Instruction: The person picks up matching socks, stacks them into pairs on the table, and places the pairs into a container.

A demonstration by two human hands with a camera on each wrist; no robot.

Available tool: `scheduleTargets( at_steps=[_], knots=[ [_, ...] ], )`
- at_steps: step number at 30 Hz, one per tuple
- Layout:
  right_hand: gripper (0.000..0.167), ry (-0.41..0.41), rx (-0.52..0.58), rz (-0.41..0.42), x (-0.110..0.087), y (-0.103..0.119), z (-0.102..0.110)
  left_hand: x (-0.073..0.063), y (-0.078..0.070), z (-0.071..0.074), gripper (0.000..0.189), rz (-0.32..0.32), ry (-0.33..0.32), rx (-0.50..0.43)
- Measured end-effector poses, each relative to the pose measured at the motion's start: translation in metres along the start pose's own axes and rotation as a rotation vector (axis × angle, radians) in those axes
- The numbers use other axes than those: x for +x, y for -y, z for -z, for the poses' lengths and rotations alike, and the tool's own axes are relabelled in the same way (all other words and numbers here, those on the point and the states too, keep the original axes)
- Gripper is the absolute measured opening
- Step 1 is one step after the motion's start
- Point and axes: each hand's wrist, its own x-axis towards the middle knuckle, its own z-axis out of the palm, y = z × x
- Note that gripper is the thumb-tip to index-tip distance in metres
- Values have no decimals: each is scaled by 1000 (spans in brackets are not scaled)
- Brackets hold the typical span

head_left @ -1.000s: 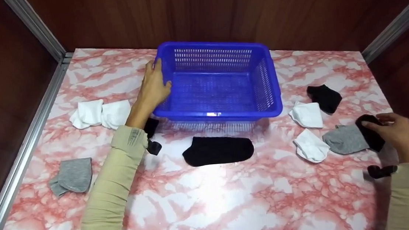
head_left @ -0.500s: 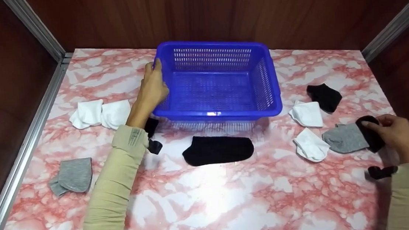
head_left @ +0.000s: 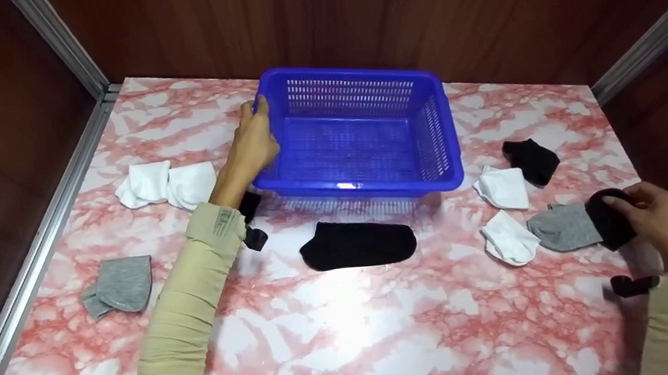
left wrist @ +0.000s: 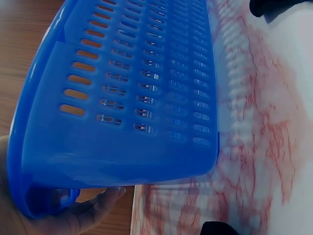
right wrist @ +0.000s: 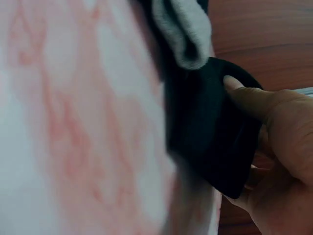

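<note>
My left hand grips the left rim of a blue plastic basket, its fingers curled over the edge; nothing lies inside the basket. In the left wrist view the slotted basket wall fills the middle, with fingers under the rim. At the far right, my right hand pinches the end of a black sock, thumb on top. The other end of this black sock overlaps a grey sock. In the right wrist view the black sock hangs between thumb and fingers.
A black sock lies in front of the basket. White socks and another black sock lie right of it. Folded white socks and a grey sock lie left. Dark wooden panels wall the table's back and sides.
My right hand has shifted slightly right and drawn up the cuff of the black sock, which now bows open. The left hand stays on the basket rim.
</note>
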Motion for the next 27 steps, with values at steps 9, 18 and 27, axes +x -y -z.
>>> scheduleTargets(
  at_steps=[9,18,27],
  knots=[
    [39,-181,-90,48,2,23,15,-1,-1,1,80,-4,3,30],
    [35,-282,-79,55,-5,61,25,0,1,0,80,-6,7,36],
    [25,-352,-68,207,-20,100,24,1,0,0,83,17,18,18]
  ],
)
